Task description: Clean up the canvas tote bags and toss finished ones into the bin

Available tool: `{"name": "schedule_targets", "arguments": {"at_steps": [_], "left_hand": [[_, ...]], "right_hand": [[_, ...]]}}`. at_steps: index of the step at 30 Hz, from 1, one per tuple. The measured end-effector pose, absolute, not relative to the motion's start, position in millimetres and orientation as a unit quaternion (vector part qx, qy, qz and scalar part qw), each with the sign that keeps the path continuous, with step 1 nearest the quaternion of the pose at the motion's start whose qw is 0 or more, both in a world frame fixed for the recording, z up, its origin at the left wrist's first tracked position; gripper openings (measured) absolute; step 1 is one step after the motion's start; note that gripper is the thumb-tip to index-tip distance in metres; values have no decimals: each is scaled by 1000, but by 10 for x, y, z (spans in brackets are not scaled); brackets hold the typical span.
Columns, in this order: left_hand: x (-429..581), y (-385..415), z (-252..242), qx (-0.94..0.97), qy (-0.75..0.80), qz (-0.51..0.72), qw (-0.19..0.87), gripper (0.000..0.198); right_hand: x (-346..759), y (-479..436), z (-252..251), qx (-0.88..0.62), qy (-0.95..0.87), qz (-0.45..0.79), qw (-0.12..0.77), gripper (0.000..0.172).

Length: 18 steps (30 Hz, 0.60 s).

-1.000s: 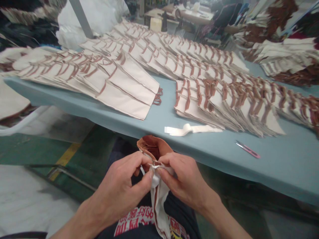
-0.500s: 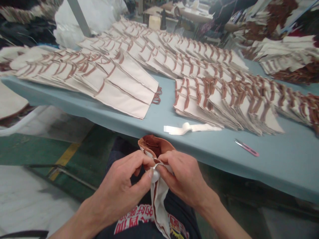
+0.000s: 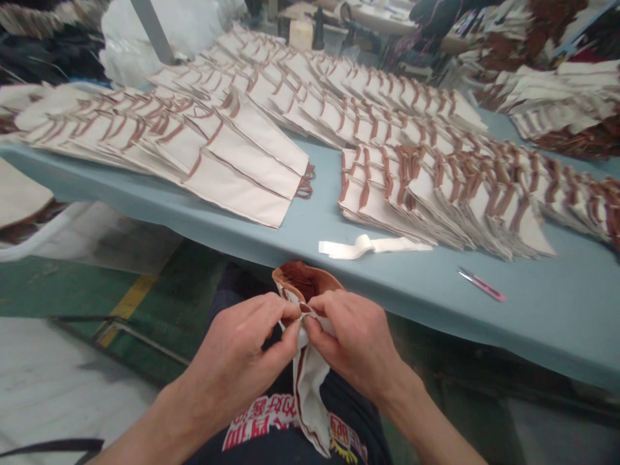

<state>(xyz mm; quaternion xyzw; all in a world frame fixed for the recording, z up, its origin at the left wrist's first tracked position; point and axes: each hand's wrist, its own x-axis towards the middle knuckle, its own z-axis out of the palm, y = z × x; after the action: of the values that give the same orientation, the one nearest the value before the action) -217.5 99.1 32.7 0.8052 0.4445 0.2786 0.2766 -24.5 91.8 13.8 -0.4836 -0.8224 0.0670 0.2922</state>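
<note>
A white fabric piece with brown lining and edging (image 3: pixel 310 381) hangs over my lap, its open brown end just below the table edge. My left hand (image 3: pixel 252 336) pinches the edge of it between thumb and fingers. Close beside it, my right hand (image 3: pixel 353 329) pinches the same piece, the fingertips of both hands almost meeting. What lies right between the fingertips is partly hidden. On the table in front of me rest a loosely curled white strip (image 3: pixel 363 247) and, to its right, pink-handled thread snips (image 3: pixel 482 285).
Overlapping rows of white pieces with brown edges (image 3: pixel 242 171) cover much of the blue-covered table (image 3: pixel 411 284). More brown-trimmed stacks (image 3: pixel 445 194) lie at the right. A grey post (image 3: pixel 152 29) and a plastic-wrapped bundle (image 3: pixel 126 39) stand behind.
My left thumb has moved up closer to the fingers, and the fabric between the hands has shifted slightly. Both hands keep their pinch. The view has tilted a little.
</note>
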Motion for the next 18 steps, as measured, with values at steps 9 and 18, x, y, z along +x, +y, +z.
{"name": "schedule_targets", "arguments": {"at_steps": [9,18], "left_hand": [[-2142,999,326,801,463,260,278,19],[-2154,985,298,808,463,243,273,21]], "right_hand": [[-279,927,123,-494,-820,47,285,20],[-276,909,115,-496,-822,47,276,17]]}}
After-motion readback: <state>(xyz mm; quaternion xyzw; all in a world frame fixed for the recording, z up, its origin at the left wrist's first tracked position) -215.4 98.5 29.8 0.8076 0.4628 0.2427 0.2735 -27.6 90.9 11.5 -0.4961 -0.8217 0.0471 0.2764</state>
